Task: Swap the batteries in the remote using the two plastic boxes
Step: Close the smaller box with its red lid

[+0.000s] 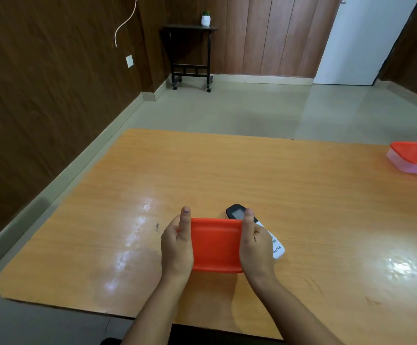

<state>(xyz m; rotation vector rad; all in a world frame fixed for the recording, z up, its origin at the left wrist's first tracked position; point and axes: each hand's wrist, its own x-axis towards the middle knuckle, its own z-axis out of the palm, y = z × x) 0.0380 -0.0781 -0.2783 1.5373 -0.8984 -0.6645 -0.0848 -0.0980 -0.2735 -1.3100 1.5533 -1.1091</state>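
Presently we clamp the near box (pixel 216 245) by its red lid between left hand (pixel 177 247) and right hand (pixel 254 245), seemingly to open it, with the remote (pixel 237 213) touching behind and the second box (pixel 414 158) well apart.

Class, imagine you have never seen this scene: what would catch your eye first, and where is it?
First, the bright red-lidded box near the table's front edge, gripped between the left hand and right hand. Next, the white remote peeking out behind the right hand. A second red-lidded box sits at the table's far right.
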